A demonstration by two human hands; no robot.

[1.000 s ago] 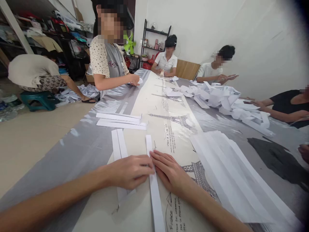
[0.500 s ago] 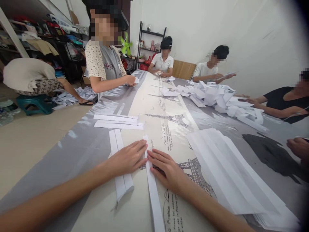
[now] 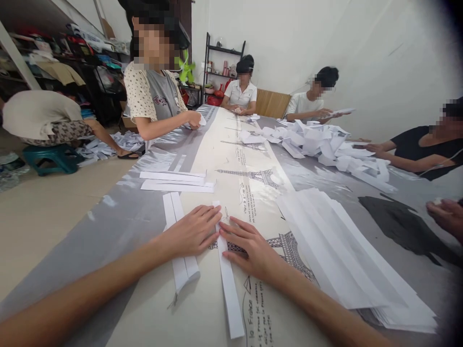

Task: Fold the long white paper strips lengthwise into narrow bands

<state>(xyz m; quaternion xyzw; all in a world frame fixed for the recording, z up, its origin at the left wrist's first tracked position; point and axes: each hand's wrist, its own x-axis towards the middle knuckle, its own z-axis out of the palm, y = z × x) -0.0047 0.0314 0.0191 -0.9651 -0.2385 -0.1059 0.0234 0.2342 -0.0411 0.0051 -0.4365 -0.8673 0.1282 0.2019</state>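
One narrow white paper strip (image 3: 231, 308), smooth and straight-edged, lies flat on the cream cloth band (image 3: 152, 308), its near end below the fingers and its far end at the left fingertips. The left hand (image 3: 191, 231) has four fingers stretched out, the tips laid on the strip, grasping nothing. The right hand (image 3: 249, 243) is likewise unclenched, its spread fingers touching the strip's right edge. Under the left wrist and left of those fingers lie white paper lengths (image 3: 185, 274) split by one dark lengthwise line, the near corner curling; whether two pieces or one folded, I cannot tell. Right of the right fingers, a stack of broad, thin white sheets (image 3: 336, 246) fans slightly, too many to count. Beyond the left fingers, two more flat strips (image 3: 177, 181) lie crosswise, side by side. Straight ahead of the fingertips, the band carries printed lattice towers (image 3: 249, 177). Ahead and to the right, crumpled, folded paper (image 3: 314, 140) heaps up on the shiny grey cover (image 3: 311, 178). Farther round, one co-worker (image 3: 162, 101) stands on the left and two in white (image 3: 242, 94) sit at the far end
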